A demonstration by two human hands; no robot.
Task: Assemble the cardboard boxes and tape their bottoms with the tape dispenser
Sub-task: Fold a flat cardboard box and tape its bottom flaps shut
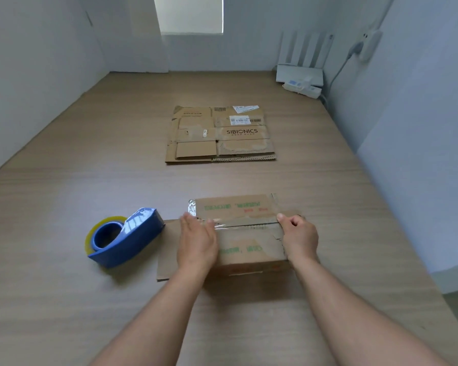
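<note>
"SIBIONICS" is printed on the flattened cardboard box [220,134].

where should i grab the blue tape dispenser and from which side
Probably the arched blue back of the tape dispenser, taken from above with the left hand, the nearer one. It sits left of the box, roll at its left end, and its curved top is bare.

A person's left hand [197,243] is pressing flat on a small brown cardboard box with green print [246,249] while the right hand [300,239] is curling round its right end. A blue plastic tape dispenser [132,239] is lying just left on the pale wooden table [64,286], with flattened brown cardboard boxes [220,136] lying beyond.
</note>
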